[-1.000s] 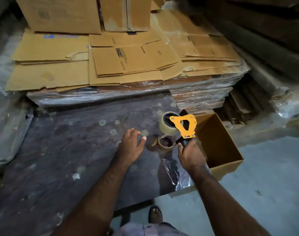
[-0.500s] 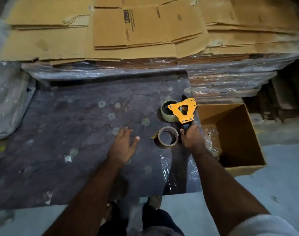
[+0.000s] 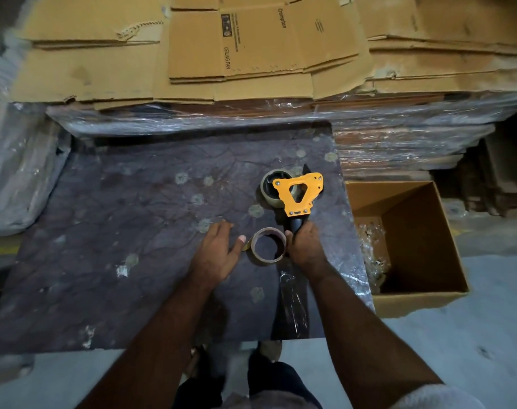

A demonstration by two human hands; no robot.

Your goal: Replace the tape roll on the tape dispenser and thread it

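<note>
An orange tape dispenser point(image 3: 299, 192) with a black handle lies on the dark work surface point(image 3: 133, 231). A brownish tape roll point(image 3: 269, 199) sits on its spool at the far left. My right hand point(image 3: 305, 246) is closed around the dispenser's handle. A second ring, a thin brown roll or bare core point(image 3: 268, 246), lies flat on the surface between my hands. My left hand point(image 3: 219, 252) rests flat with its fingers spread, the thumb tip almost touching that ring.
An open cardboard box point(image 3: 446, 231) with plastic scraps inside stands right of the surface. Flattened cartons point(image 3: 251, 48) on shrink-wrapped stacks rise behind it. A strip of clear film point(image 3: 292, 302) lies on the surface near its front edge. Grey floor lies below.
The camera has tipped down and nearer. My right hand keeps its grip on the dispenser handle. My left hand has shifted slightly toward the loose ring.
</note>
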